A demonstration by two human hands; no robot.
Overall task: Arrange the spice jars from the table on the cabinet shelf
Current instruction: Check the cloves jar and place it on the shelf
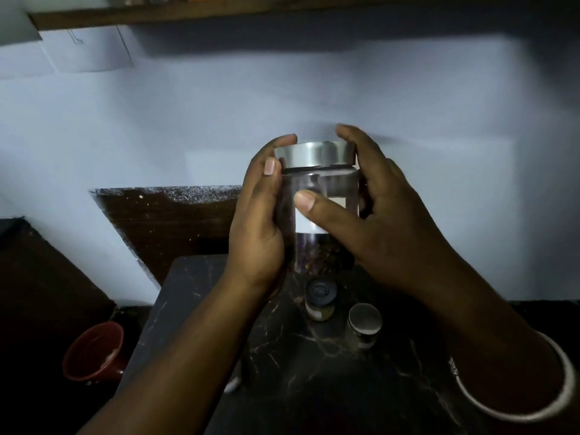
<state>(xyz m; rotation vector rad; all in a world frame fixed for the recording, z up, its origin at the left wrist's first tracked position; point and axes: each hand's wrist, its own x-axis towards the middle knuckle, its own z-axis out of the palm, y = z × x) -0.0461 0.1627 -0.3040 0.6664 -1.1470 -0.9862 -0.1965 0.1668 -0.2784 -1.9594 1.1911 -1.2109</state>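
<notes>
A clear glass spice jar with a silver metal lid and a white label is held upright in the air above the table. My left hand wraps its left side and my right hand clasps its right side, thumb across the label. Dark spice fills its lower part. Two smaller jars stand on the dark marble table below: one with a black lid and one with a silver lid. The wooden cabinet shelf runs along the top, with jar bottoms barely showing.
A red-brown pot sits on the floor to the table's left. A dark speckled slab leans against the pale wall behind the table. A white bangle circles my right wrist.
</notes>
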